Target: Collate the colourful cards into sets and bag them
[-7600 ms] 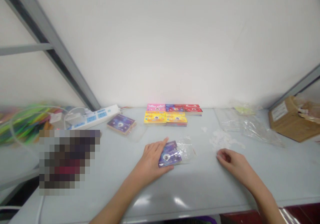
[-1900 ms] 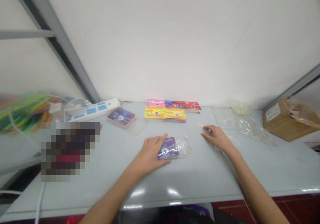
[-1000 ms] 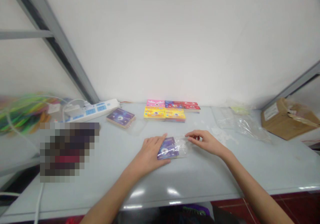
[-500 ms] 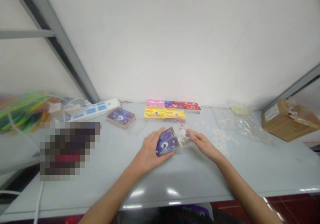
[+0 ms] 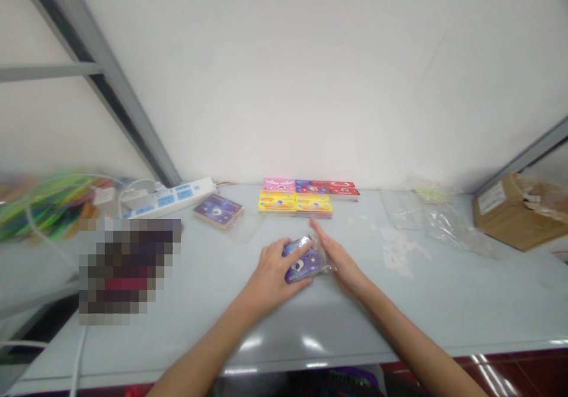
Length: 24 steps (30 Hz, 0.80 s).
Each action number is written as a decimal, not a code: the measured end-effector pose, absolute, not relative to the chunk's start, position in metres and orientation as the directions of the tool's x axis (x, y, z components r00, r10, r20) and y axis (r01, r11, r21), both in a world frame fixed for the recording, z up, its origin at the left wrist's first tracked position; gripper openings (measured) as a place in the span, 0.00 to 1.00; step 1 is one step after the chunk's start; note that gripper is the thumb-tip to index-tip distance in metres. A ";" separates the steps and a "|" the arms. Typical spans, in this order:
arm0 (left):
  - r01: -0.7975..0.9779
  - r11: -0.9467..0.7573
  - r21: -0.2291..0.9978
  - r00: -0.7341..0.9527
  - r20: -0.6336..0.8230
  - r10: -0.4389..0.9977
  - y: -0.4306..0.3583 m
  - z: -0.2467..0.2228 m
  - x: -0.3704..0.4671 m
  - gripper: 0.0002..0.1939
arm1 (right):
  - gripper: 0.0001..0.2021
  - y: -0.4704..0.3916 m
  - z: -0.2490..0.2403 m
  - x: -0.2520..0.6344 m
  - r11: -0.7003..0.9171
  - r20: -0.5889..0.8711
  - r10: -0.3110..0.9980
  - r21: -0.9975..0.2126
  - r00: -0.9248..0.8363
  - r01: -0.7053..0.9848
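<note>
Holding hand: the left hand (image 5: 271,274) is clamped on a purple booklet pack (image 5: 302,270), thumb along the near edge and a finger stretched across the top.
Right hand: the right hand (image 5: 341,262) stands at the pack's right end, fingers straight and close together, against a clear bag (image 5: 329,267); I cannot tell whether it pinches the plastic.
Purple pack: lies between the two hands over the middle of the table (image 5: 284,329), picture side up, with clear plastic bunched at its right end.
Booklet rows: near the wall (image 5: 337,77), two yellow stacks (image 5: 277,202) sit side by side in front; behind them are a pink stack (image 5: 278,184), a blue-and-red stack (image 5: 310,187) and a red stack (image 5: 341,189).
Left side: another purple stack (image 5: 218,210) lies beside a loose clear sleeve (image 5: 245,228), near a white power strip (image 5: 191,193). Farther left is a blurred, brightly coloured pile (image 5: 48,207).
Right side: thin white pieces (image 5: 398,251) are scattered beyond the right hand, then crumpled plastic bags (image 5: 459,228) and a cardboard box (image 5: 517,213).
</note>
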State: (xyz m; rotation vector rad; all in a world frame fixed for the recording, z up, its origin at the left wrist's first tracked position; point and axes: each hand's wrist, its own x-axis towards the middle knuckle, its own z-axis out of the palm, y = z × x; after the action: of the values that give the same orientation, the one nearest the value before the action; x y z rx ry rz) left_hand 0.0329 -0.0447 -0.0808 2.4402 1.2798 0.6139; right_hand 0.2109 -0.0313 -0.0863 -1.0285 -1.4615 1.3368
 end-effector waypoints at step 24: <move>0.713 -0.611 0.344 0.568 0.227 0.791 -0.044 -0.083 0.034 0.34 | 0.38 -0.036 -0.107 0.211 0.197 0.096 0.917 -0.953 -0.388 0.231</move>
State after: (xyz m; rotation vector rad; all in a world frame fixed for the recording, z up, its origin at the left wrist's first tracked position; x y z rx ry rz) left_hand 0.0335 -0.0444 -0.0830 2.5870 1.2584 0.5342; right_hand 0.2115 -0.0358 -0.1073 -1.0798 -1.7635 1.2244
